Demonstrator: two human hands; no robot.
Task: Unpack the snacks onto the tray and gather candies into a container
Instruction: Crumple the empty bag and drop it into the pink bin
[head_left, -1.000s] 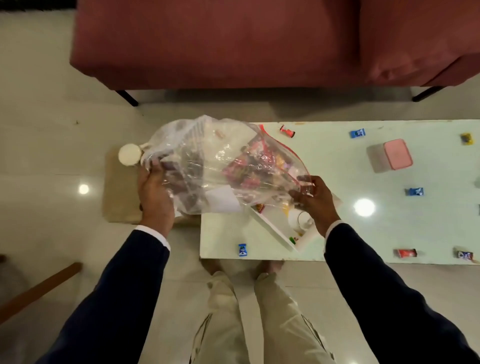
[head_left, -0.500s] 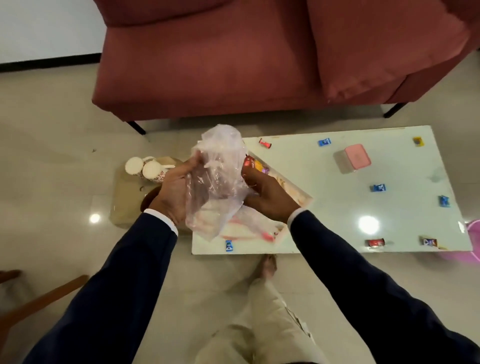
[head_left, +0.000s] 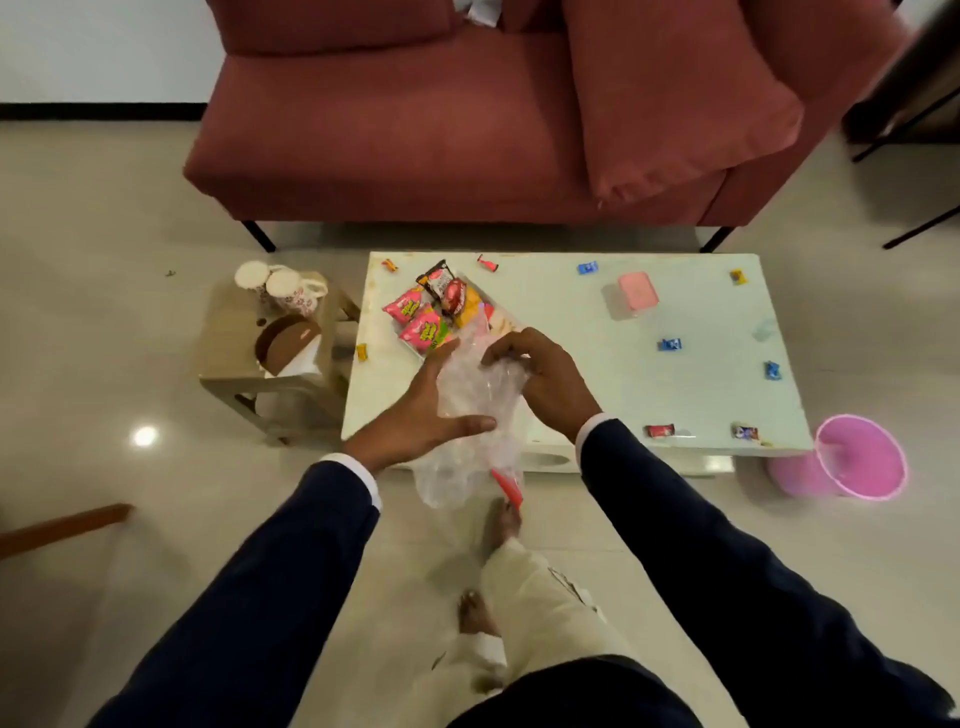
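Head view: you stood over a low white table (head_left: 675, 405), glossy and rectangular, with a red fabric sofa (head_left: 415, 130) behind it.
Bag: the clear plastic bag (head_left: 470, 415) was thin, crinkled and bunched between your hands, hanging limp over the table's near edge, its red zip strip (head_left: 506, 486) dangling at the bottom.
Left hand: your left hand (head_left: 421, 415) lay flat-fingered against the bag's left side, thumb stretched across the film, pressing rather than clenching.
Right hand: your right hand (head_left: 545, 374) was curled over the bag's top, fingers pinching the gathered plastic.
Snacks: shiny foil snack packets (head_left: 426, 312), pink-green, brown and orange, lay heaped at the table's left end just beyond your hands; the tray under them was mostly hidden.
Candies: small wrapped candies (head_left: 670, 344), blue, red and yellow, lay scattered well apart over the tabletop.
Container: a pink-lidded, rounded box (head_left: 638, 291) sat toward the far side.
Elsewhere: a pink round bin (head_left: 857, 457) stood on the floor at the right; 2 white mugs (head_left: 275, 286) stood on a wooden stool (head_left: 228, 332) at the left.
Change: 1 second ago the bag bulged with packets; 0.5 seconds ago you held it upright; now it was empty and crumpled lower.
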